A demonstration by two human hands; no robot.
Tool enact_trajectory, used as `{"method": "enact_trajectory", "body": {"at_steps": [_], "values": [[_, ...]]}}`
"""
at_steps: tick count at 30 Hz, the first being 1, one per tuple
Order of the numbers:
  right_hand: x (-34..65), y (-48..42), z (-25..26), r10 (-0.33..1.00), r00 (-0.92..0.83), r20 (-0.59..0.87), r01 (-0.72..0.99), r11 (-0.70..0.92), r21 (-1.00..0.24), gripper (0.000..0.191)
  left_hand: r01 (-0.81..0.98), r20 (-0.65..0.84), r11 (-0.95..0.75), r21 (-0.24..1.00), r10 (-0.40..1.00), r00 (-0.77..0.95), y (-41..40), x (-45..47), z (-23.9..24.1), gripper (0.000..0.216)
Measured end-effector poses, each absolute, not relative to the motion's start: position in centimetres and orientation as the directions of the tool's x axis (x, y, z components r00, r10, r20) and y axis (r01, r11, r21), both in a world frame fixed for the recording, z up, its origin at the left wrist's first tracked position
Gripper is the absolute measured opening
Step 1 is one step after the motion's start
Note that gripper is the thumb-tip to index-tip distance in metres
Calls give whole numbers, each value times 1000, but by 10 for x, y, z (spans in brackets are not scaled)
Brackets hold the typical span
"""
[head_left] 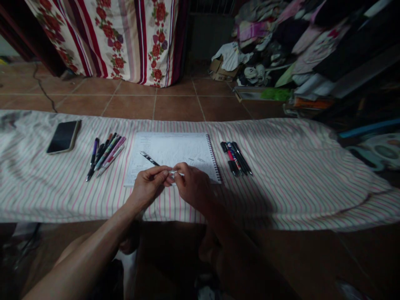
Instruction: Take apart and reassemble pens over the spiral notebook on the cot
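Both hands meet over the lower edge of an open spiral notebook (175,146). My left hand (150,181) pinches a small whitish, slim piece (173,172) from the left. From the right, the closed fingers of my right hand (192,183) grip the same piece. Fingers cover most of it, so its kind is unclear. A black-and-white patterned pen (149,158) lies slanted on the page, its lower end close to my left fingers. Two small grey marks or pieces show on the page above my right hand.
A striped cloth (290,166) covers the low bench. Left of the notebook lie several pens (108,152) and a phone (64,136); more pens (236,158) lie to the right. Behind are a floral curtain (125,37), tiled floor (175,106) and piled clothes (259,29).
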State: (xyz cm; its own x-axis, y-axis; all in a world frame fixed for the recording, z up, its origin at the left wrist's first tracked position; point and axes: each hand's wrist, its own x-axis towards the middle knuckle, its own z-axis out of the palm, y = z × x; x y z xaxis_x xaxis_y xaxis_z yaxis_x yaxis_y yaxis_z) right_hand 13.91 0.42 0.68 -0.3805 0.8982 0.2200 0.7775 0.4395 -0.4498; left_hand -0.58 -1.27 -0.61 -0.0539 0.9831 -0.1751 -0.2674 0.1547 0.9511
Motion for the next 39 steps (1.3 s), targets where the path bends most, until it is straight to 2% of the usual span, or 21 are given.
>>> {"method": "enact_trajectory", "body": {"at_steps": [4, 10, 17, 39], "values": [[140, 4, 7, 894, -388, 225, 768, 449, -457, 17, -312, -193, 176, 934, 981, -26, -13, -6, -5, 25], [141, 4, 7, 881, -401, 250, 765, 472, -437, 14, -286, -171, 151, 946, 984, -44, -11, -7, -5, 29], [142, 5, 7, 868, -425, 257, 779, 495, -385, 14, -283, -195, 180, 942, 980, -25, -11, -7, -6, 25], [143, 4, 7, 870, -427, 246, 788, 492, -370, 14, -306, -211, 195, 932, 977, -20, -11, -6, -4, 27]]}}
